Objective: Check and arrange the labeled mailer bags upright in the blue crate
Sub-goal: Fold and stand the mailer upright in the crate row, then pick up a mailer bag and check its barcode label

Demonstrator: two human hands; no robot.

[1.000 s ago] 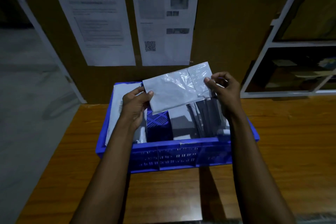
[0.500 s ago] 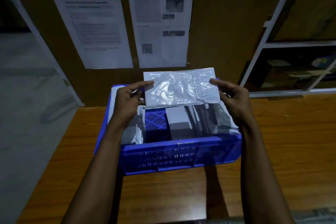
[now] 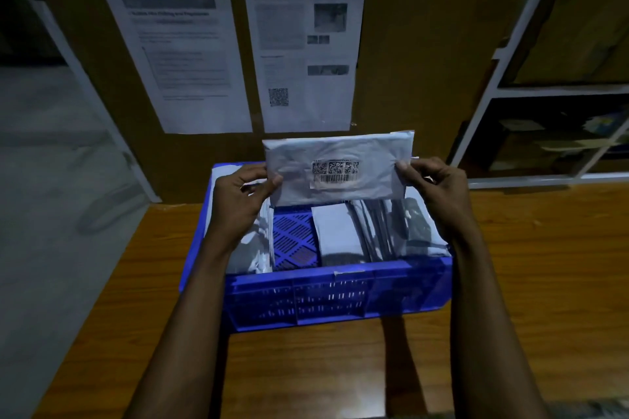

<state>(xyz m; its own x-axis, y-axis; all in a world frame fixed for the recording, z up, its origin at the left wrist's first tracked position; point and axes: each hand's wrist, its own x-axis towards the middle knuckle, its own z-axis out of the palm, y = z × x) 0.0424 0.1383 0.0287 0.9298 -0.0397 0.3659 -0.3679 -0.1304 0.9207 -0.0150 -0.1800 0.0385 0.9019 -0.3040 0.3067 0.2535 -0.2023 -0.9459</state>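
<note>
Above the far half of the crate [image 3: 337, 292], which sits on the table [image 3: 306, 367], a pale bag [image 3: 340, 150] is held level, long edge across, with its face toward the camera. The left hand [image 3: 238, 201] pinches its left end and the right hand [image 3: 439, 190] its right end. Thumbs are in front and fingers curled behind, so both hands are closed on the bag. The label [image 3: 335, 173] faces the viewer with its codes and barcode showing, though too blurred to read here.

The step in hand looks like the check. To do it well, keep the thumbs off the label, draw the film lightly taut so wrinkles do not break the barcode, and tilt it away from glare.

After that the bag wants filing on edge. Inside the crate some leaning bags [image 3: 250, 241] rest at the left wall and a fuller row [image 3: 374, 228] stands at the right, with a bare strip [image 3: 294, 238] between. I would turn the bag to run front to back like the row and lower it into that strip. One hand should steady the neighbours, because thin mailers probably slump if dropped.
</note>
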